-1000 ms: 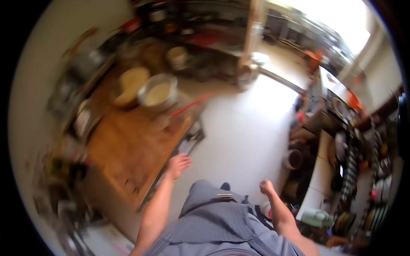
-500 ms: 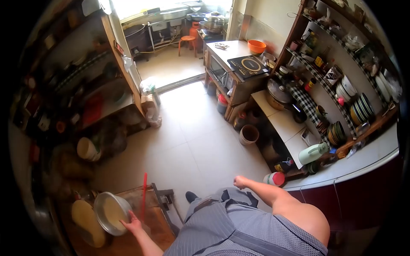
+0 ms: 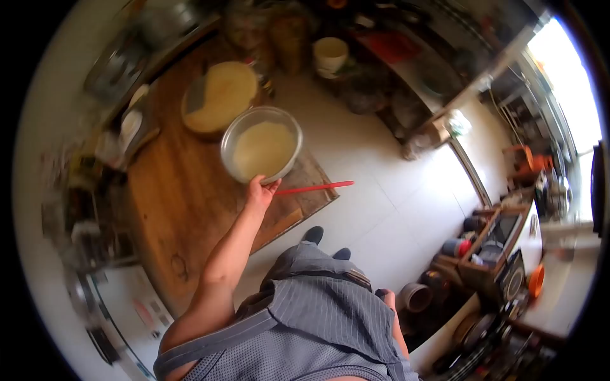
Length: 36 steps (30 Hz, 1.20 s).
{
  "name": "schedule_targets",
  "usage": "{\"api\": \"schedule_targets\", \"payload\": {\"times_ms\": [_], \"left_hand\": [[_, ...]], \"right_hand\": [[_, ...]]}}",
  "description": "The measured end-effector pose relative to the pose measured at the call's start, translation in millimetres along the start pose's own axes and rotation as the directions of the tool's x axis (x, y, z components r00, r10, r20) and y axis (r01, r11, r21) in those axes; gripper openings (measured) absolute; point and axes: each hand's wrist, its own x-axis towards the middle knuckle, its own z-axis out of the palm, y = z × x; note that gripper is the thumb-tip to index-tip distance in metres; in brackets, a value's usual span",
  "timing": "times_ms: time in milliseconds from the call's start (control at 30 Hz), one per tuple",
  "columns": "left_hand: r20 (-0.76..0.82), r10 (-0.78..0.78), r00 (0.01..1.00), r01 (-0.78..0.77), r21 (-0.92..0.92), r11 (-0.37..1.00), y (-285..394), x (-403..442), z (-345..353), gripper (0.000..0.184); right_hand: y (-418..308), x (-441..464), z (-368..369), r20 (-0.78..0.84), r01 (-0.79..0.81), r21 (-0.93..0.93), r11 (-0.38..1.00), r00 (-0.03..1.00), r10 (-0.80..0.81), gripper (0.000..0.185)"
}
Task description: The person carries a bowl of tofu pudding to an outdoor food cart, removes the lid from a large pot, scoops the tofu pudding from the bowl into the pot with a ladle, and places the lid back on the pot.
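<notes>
My left hand [image 3: 260,192] grips the near rim of a metal bowl [image 3: 227,141] on the wooden table. Pale yellow, smooth-looking contents [image 3: 262,150] fill much of the bowl. Just behind it lies a round board [image 3: 219,98] with a pale yellow layer and a flat grey blade on it. A red stick [image 3: 318,188] reaches from beside my left hand past the table's corner. My right hand [image 3: 388,300] is low at my right side, beside the apron, partly hidden; its fingers are too unclear to read.
The wooden table [image 3: 171,209] fills the left. A white bucket [image 3: 330,56] stands beyond it. At the right are a brown pot [image 3: 415,296], a low shelf unit and an orange bowl [image 3: 536,280]. A white appliance [image 3: 130,311] is at lower left.
The view has swung left toward the table. My left hand, open a second ago, has come to the bowl and now holds its rim. My right hand has dropped close to my side.
</notes>
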Motion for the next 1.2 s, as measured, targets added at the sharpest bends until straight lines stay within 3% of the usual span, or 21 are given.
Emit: {"api": "schedule_targets", "payload": {"times_ms": [100, 167, 233, 300, 433, 567, 600, 633, 700, 733, 767, 833, 900, 1033, 1200], "left_hand": [[-0.005, 0.014, 1.000, -0.014, 0.019, 1.000, 4.3, -53.5, -4.1, 0.030], [0.050, 0.058, 0.997, -0.063, 0.109, 0.992, 7.0, -105.5, -12.2, 0.027], [0.001, 0.109, 0.994, -0.108, 0.116, 0.987, -0.5, -151.8, -28.4, 0.026], [-0.029, 0.164, 0.986, -0.157, 0.166, 0.973, -11.4, -205.7, -42.7, 0.027], [-0.202, 0.217, 0.955, -0.211, 0.054, 0.976, -54.0, -310.1, -92.0, 0.030], [-0.350, 0.144, 0.926, -0.205, -0.145, 0.968, -116.5, -391.3, -163.5, 0.033], [-0.414, 0.201, 0.888, -0.299, -0.187, 0.936, -151.3, -407.1, -197.0, 0.033], [-0.317, 0.420, 0.850, -0.370, 0.207, 0.906, -194.1, -412.5, -233.8, 0.035], [-0.240, 0.609, 0.756, -0.413, 0.546, 0.728, -205.6, -464.4, -245.8, 0.038], [-0.523, 0.415, 0.744, -0.442, 0.080, 0.893, -204.7, -487.5, -228.9, 0.041], [-0.638, 0.127, 0.760, -0.475, -0.411, 0.778, -202.7, -508.2, -225.2, 0.044], [-0.680, 0.104, 0.726, -0.522, -0.446, 0.727, -228.8, -540.0, -261.5, 0.048], [-0.758, 0.088, 0.646, -0.662, -0.500, 0.558, -245.9, -570.9, -295.6, 0.050], [-0.810, 0.024, 0.587, -0.751, -0.532, 0.391, -255.0, -622.8, -367.6, 0.051], [-0.880, -0.054, 0.471, -0.847, -0.469, 0.249, -257.7, -700.0, -438.5, 0.050]], "right_hand": [[-80.8, 14.2, -37.0, 0.116, -0.055, -0.155, 0.986, 0.991, 0.073, 0.021], [-86.6, 46.0, -48.7, 0.191, 0.014, -0.224, 0.974, 0.981, 0.029, 0.022], [-87.9, 86.9, -54.1, 0.226, -0.046, -0.250, 0.967, 0.968, 0.104, 0.028], [-90.5, 124.4, -53.4, 0.324, 0.055, -0.268, 0.962, 0.945, 0.037, 0.023], [-112.3, 171.6, -28.7, 0.522, 0.214, -0.343, 0.915, 0.853, -0.003, 0.017], [-128.5, 214.3, 29.1, 0.705, 0.406, -0.374, 0.834, 0.709, -0.029, 0.020], [-135.3, 214.5, 43.9, 0.725, 0.438, -0.437, 0.786, 0.689, 0.018, 0.019], [-144.2, 212.9, 59.4, 0.742, 0.475, -0.491, 0.730, 0.667, 0.066, 0.018], [-165.3, 197.0, 88.8, 0.781, 0.560, -0.517, 0.647, 0.619, 0.089, 0.016], [-168.6, 191.6, 105.7, 0.799, 0.595, -0.518, 0.615, 0.592, 0.101, 0.016], [-173.1, 181.2, 125.0, 0.820, 0.636, -0.510, 0.579, 0.562, 0.105, 0.015], [-175.8, 154.4, 162.2, 0.851, 0.704, -0.498, 0.506, 0.508, 0.130, 0.014], [-174.9, 123.0, 204.0, 0.874, 0.766, -0.481, 0.425, 0.458, 0.164, 0.013], [-167.2, 45.8, 301.7, 0.887, 0.870, -0.442, 0.218, 0.387, 0.253, 0.014], [-131.1, -127.9, 420.3, 0.854, 0.938, -0.347, 0.002, 0.315, 0.413, 0.021]]}}
